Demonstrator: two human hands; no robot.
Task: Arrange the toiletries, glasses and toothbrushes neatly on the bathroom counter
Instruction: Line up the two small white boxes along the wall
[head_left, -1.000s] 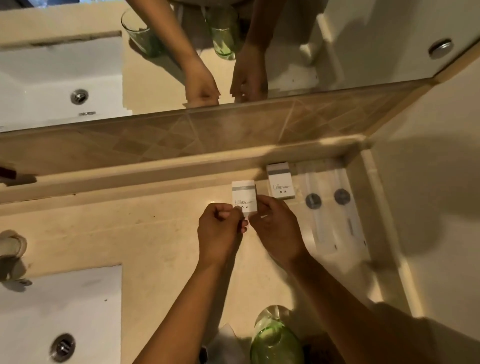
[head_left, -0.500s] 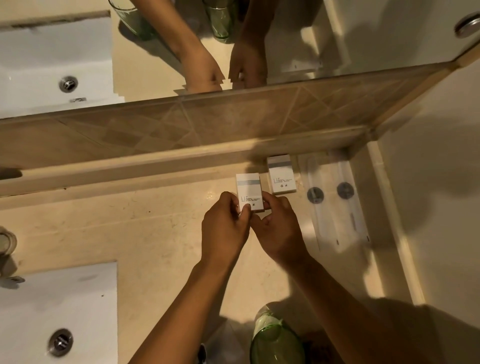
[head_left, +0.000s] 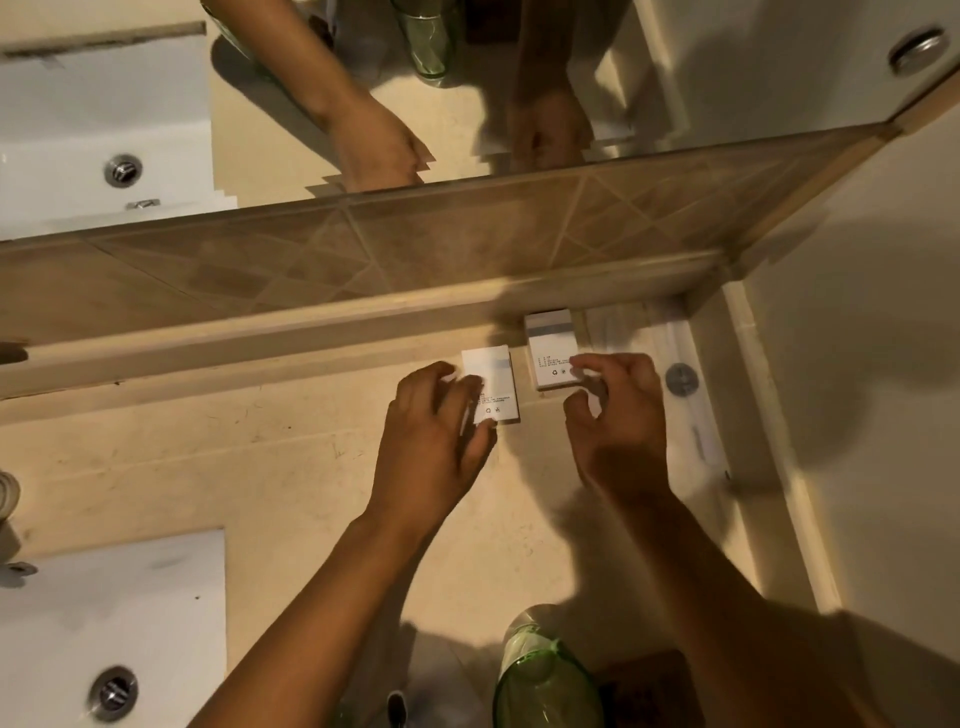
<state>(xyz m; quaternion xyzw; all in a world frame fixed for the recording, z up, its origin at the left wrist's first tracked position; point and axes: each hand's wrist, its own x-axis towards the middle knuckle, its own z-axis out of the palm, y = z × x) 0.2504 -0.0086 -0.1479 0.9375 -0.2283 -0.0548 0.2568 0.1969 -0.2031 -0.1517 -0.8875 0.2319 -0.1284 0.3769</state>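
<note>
Two small white toiletry boxes lie flat on the beige counter (head_left: 260, 467) near the back ledge. My left hand (head_left: 434, 436) grips the left box (head_left: 496, 382) by its near left side. A short gap to the right lies the second box (head_left: 550, 348), against the ledge. My right hand (head_left: 618, 415) touches its near right corner with fingertips, fingers curled. Clear wrapped toothbrush packets (head_left: 685, 384) with round grey seals lie along the right wall, partly behind my right hand. A green glass (head_left: 545, 680) stands near the front edge, between my forearms.
A white sink (head_left: 114, 623) with a metal drain fills the lower left, and part of a tap (head_left: 8, 499) shows at the left edge. The mirror (head_left: 467, 93) above the tiled backsplash reflects my hands and glasses. A wall (head_left: 857, 415) closes the right side.
The left box, held by both hands before, now lies flat on the counter under my left hand. My right hand has let go and moved right onto the second box.
</note>
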